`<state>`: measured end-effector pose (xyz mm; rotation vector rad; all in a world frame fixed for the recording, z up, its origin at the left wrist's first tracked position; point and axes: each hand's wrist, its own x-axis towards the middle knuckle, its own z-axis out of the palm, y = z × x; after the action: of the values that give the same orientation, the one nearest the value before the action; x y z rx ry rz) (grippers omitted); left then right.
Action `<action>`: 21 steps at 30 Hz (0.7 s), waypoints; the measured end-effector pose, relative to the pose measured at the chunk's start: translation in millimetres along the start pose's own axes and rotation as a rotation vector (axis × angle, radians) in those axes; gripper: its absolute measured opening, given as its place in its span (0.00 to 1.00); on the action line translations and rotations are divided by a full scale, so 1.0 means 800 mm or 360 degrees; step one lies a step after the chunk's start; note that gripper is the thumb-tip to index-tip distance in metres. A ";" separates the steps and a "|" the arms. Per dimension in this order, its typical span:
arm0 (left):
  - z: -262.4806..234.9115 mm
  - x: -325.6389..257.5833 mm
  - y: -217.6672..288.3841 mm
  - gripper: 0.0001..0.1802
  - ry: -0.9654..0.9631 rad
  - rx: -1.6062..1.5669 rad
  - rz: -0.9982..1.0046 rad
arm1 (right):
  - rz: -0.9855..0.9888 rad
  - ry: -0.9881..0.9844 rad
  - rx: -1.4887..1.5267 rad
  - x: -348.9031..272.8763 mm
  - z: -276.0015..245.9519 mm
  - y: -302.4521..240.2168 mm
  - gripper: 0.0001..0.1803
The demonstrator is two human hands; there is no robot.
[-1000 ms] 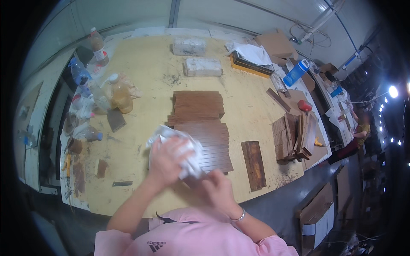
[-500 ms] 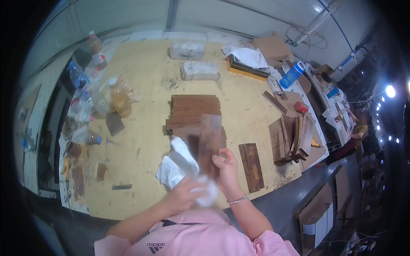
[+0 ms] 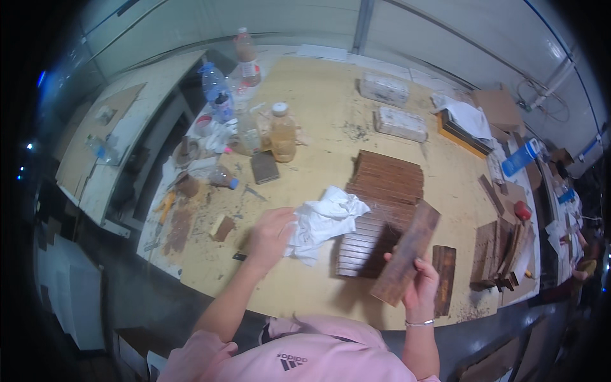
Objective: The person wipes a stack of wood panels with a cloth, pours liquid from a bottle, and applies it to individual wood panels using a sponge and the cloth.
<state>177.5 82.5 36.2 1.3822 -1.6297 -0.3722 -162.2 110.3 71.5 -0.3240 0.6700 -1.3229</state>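
Two pale, clear-wrapped oblong packages (image 3: 384, 90) (image 3: 400, 123) lie at the upper middle of the frame. A blue flat pack (image 3: 521, 158) sits upper right. Bottles (image 3: 247, 56) at upper left carry light labels.

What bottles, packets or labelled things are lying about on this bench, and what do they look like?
Amber bottle: left of centre, white cap.
Clear bottle: far left, blue cap, dark label.
Tan bottle: far left corner, pale label.
Two wrapped blocks: far side, whitish, oblong.
Blue packet: right edge, long, flat.
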 end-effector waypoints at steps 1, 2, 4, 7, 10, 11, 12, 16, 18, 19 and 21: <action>-0.020 -0.017 -0.036 0.11 0.0165 0.0137 -0.0164 | -0.0028 0.0025 0.0068 -0.002 0.002 -0.001 0.36; -0.043 -0.032 -0.070 0.09 0.0325 0.0260 -0.0321 | 0.0004 -0.0005 0.0119 -0.004 0.001 -0.005 0.37; -0.094 -0.064 -0.122 0.07 0.0565 0.0352 -0.0484 | 0.0013 0.0058 0.0077 -0.004 -0.005 -0.008 0.36; -0.132 -0.105 -0.180 0.06 0.0784 0.0251 -0.0783 | 0.0146 0.0002 0.0210 0.004 -0.010 0.001 0.36; -0.142 -0.118 -0.198 0.09 0.0555 0.0455 -0.0939 | 0.0163 0.0060 0.0114 0.014 0.003 0.016 0.34; -0.134 -0.115 -0.195 0.09 0.0505 0.0448 -0.0947 | 0.0171 0.0062 0.0105 0.017 0.006 0.016 0.34; -0.127 -0.114 -0.191 0.09 0.0451 0.0442 -0.0953 | 0.0188 0.0083 0.0096 0.020 0.015 0.018 0.32; -0.107 -0.104 -0.156 0.08 0.0377 0.0421 -0.0881 | 0.0225 0.0092 0.0153 0.042 0.010 0.025 0.29; -0.105 -0.108 -0.150 0.08 0.0220 0.0440 -0.0826 | 0.0223 0.0113 0.0139 0.047 0.021 0.026 0.28; -0.104 -0.117 -0.158 0.09 0.0269 0.0322 -0.0868 | 0.0216 0.0118 0.0121 0.049 0.030 0.028 0.28; -0.100 -0.113 -0.158 0.12 0.0365 0.0101 -0.0947 | 0.0232 0.0148 0.0183 0.056 0.037 0.031 0.27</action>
<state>311.1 148.4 -54.8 1.8753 -1.0297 -0.4842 -120.5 68.9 68.3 -0.1185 0.6798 -1.2366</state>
